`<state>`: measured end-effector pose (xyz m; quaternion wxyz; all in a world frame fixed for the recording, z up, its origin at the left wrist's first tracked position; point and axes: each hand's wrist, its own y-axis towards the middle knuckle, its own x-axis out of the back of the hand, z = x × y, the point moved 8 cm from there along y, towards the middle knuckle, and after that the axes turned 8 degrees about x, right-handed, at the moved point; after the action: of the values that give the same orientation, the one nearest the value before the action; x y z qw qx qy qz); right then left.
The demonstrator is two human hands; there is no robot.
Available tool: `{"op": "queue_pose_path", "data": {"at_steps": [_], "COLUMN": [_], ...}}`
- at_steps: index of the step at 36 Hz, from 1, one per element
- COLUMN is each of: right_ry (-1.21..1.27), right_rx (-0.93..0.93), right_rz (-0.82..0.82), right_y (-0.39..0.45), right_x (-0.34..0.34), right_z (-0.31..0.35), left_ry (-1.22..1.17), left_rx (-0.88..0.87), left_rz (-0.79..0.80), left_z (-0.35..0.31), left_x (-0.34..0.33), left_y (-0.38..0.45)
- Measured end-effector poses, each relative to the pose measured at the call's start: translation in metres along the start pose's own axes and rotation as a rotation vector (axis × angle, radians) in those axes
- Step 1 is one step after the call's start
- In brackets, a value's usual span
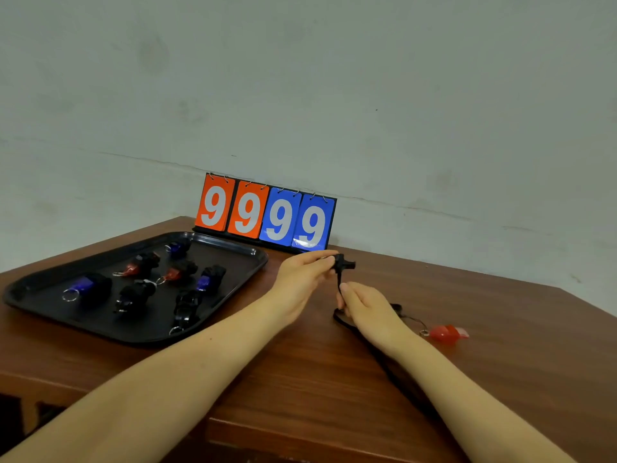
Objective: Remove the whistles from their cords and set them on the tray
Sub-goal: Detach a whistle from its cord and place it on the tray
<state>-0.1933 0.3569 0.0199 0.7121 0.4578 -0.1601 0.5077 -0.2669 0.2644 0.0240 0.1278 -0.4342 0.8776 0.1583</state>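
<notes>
My left hand [302, 279] pinches a small black whistle [344, 264] just above the table, right of the tray. Below it my right hand [365, 312] grips the black cord [339, 282] that hangs from the whistle; the cord runs on under my right forearm toward the table's front. A red whistle [445, 334] lies on the table to the right, joined by its ring to another black cord [409, 317]. The black tray [233, 243] at the left holds several whistles in black, red and blue, some with key rings.
A flip scoreboard [265, 215] showing 9 9 9 9 in orange and blue stands at the back of the brown wooden table [300, 372], against a pale wall. The table's front edge runs below my forearms.
</notes>
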Motion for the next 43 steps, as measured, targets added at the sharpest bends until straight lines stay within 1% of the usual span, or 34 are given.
{"op": "queue_pose_path", "data": {"at_steps": [2,6,8,11,13,15,18,21,24,26,28,32,34,37,41,43], "right_ry": [-0.109,-0.172,-0.153,-0.02,0.071,0.103,0.135,0.181,0.265,0.327,0.379,0.303,0.24,0.148,-0.009,-0.076], "right_rx": [0.054,0.091,0.094,0.07,0.037,0.004,-0.056,-0.107,-0.151,-0.186,-0.211,-0.199,-0.154,-0.088,-0.016,0.015], "right_rz": [0.013,0.048,0.029,-0.075,-0.15,-0.212,-0.269,-0.309,-0.345,-0.36,-0.359,-0.296,-0.253,-0.207,-0.142,-0.106], "right_y": [0.001,0.001,0.001,-0.002,-0.004,-0.004,-0.004,-0.005,-0.004,-0.005,-0.006,-0.003,-0.001,-0.001,0.0,0.001], "right_x": [0.001,0.001,0.004,0.018,0.027,0.035,0.043,0.047,0.05,0.05,0.049,0.039,0.033,0.027,0.02,0.016], "right_z": [0.005,0.008,0.008,0.007,0.004,0.0,-0.01,-0.016,-0.02,-0.024,-0.029,-0.029,-0.025,-0.018,-0.008,-0.005], "left_ry": [0.211,0.666,0.842,1.079,1.154,1.134,1.001,0.75,0.422,0.235,0.119,-0.073,-0.116,-0.113,-0.059,0.006], "left_rx": [-0.061,-0.192,-0.245,-0.298,-0.295,-0.269,-0.22,-0.109,0.012,0.07,0.102,0.123,0.113,0.096,0.057,0.027], "left_rz": [-0.066,-0.055,-0.043,-0.019,0.016,0.06,0.132,0.196,0.25,0.26,0.249,0.215,0.189,0.14,0.066,0.032], "left_z": [-0.004,-0.011,-0.013,-0.014,-0.011,-0.008,-0.006,-0.001,0.004,0.006,0.008,0.008,0.008,0.01,0.009,0.007], "left_x": [0.006,-0.002,-0.007,-0.013,-0.015,-0.017,-0.021,-0.021,-0.023,-0.023,-0.022,-0.014,-0.011,-0.006,0.001,0.003], "left_y": [0.004,0.007,0.006,0.004,0.002,0.001,-0.002,-0.005,-0.009,-0.011,-0.01,-0.003,0.0,0.003,0.005,0.005]}}
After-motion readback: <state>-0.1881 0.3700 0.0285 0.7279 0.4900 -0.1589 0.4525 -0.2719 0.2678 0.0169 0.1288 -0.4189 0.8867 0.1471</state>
